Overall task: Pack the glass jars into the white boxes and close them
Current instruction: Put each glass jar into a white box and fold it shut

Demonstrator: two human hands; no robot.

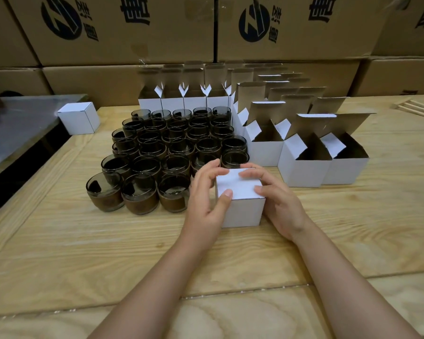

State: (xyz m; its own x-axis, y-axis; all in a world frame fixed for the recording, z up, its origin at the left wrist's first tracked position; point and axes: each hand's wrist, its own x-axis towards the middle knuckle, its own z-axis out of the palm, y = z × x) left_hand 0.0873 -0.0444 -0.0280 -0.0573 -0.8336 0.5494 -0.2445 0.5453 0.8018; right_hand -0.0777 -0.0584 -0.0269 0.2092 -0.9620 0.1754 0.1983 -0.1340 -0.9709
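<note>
A closed white box stands on the wooden desk just below the centre of the frame, with its lid folded flat. Both hands are on it. The left hand curls round its left side, with the thumb pressed on the lid near the front edge and the fingers bent over the far left corner. The right hand holds the right side, its fingers bent onto the back of the lid and its thumb on the right edge of the top.

Touching the box's upper left side is a tight cluster of dark glass jars, all upright and open-mouthed. To the right of centre stand rows of open white boxes with flaps raised, and more run along the back behind the jars. A second closed box sits alone at the upper left, at the desk's edge beside a metal table. Brown printed cartons are stacked across the top of the frame.
</note>
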